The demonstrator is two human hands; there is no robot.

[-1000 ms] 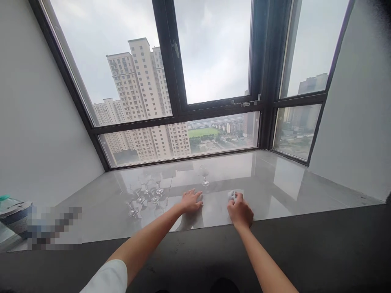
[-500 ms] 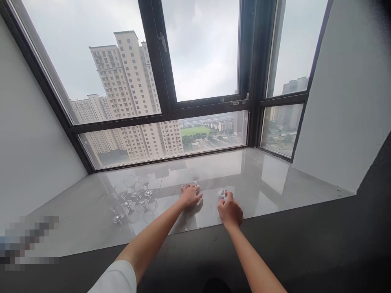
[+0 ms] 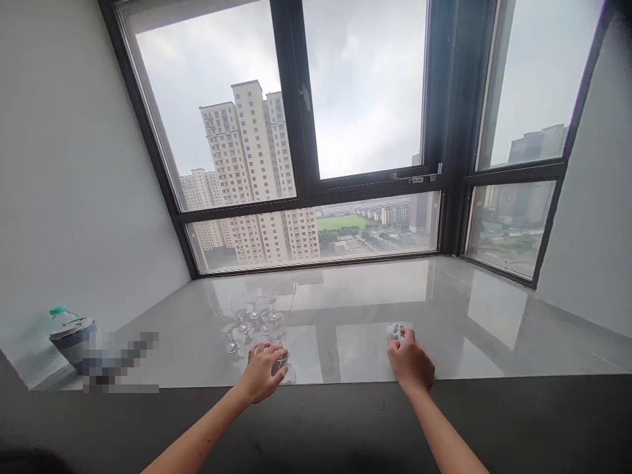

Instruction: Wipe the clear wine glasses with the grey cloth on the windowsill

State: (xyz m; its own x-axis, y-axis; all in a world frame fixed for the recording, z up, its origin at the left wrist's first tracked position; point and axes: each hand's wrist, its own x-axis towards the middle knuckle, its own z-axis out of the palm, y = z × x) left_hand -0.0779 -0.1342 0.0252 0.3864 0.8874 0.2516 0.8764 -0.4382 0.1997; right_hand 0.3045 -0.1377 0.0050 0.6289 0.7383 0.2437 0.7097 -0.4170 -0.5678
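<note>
My left hand (image 3: 264, 372) is wrapped round a clear stemmed glass (image 3: 280, 345) near the front edge of the glossy grey window ledge (image 3: 355, 303). Just behind it stands a cluster of several more clear stemmed glasses (image 3: 249, 316). My right hand (image 3: 411, 361) rests on the ledge further right, its fingers closed on a small crumpled white cloth (image 3: 394, 331) that pokes out above the knuckles.
A dark band (image 3: 518, 415) runs along the ledge's front. At the far left stand a bottle with a green cap (image 3: 60, 315) and a lidded round container (image 3: 74, 339). White walls flank the ledge; a large dark-framed window (image 3: 306, 191) closes the back.
My left hand took the lone glass from mid-ledge and brought it left and toward the front, beside the cluster. My right hand stayed put on the cloth. The camera view shifted.
</note>
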